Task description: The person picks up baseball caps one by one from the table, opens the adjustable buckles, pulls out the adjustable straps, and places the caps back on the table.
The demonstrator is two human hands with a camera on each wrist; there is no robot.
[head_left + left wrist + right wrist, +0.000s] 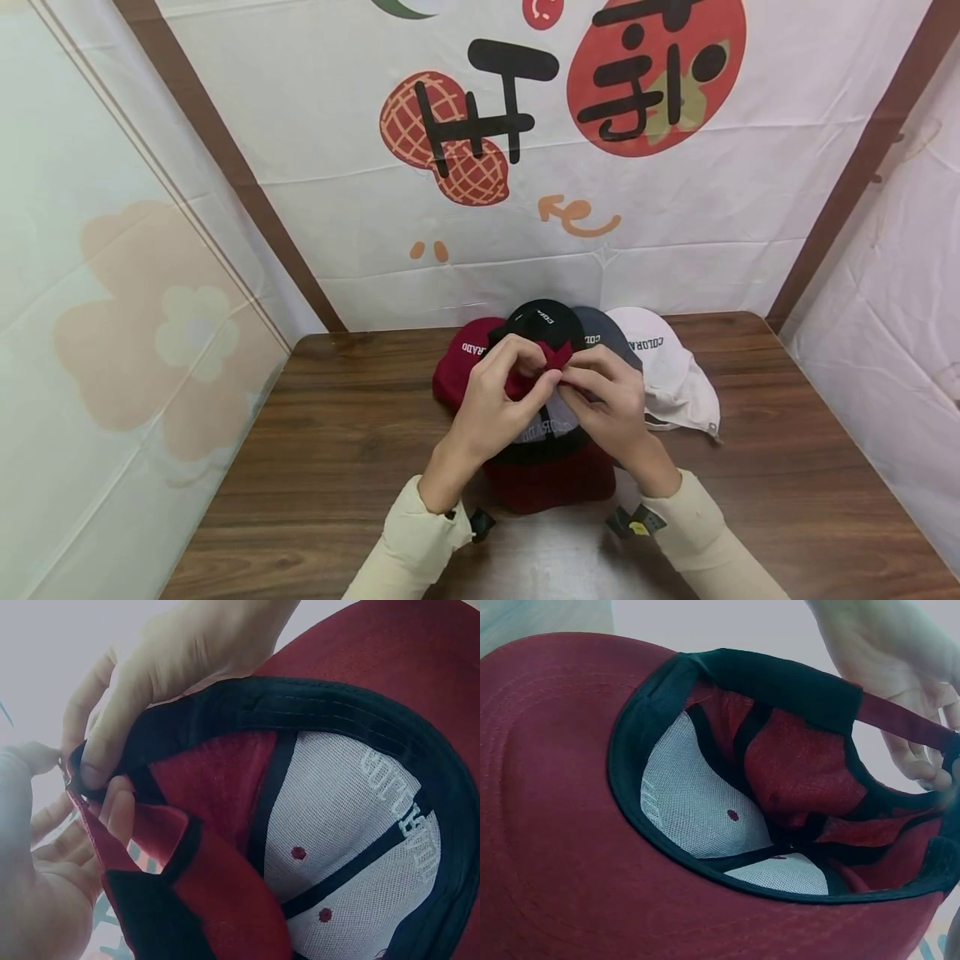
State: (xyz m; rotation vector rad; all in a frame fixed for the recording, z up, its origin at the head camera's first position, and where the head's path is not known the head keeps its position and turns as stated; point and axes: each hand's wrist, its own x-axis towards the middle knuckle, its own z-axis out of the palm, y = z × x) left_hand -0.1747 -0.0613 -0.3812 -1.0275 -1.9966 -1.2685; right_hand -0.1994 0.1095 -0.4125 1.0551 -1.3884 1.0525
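Note:
A dark red baseball cap (551, 485) is held with its inside facing me and its brim lowest. White mesh lining (330, 802) and a black sweatband (780, 682) show inside it, with mirrored lettering on the lining. My left hand (501, 402) pinches the cap's back strap (557, 357) between thumb and fingers. From the other side my right hand (609, 402) pinches the same strap, fingertips close to the left ones. In the right wrist view the red strap (900, 724) runs towards the fingers. The fastening itself is partly covered by fingertips.
Behind the hands, a second dark red cap (454, 360), a black cap (551, 318), a dark grey cap (611, 340) and a white cap (656, 343) overlap in a row at the back of the wooden table (337, 467). A printed cloth (337, 208) hangs behind.

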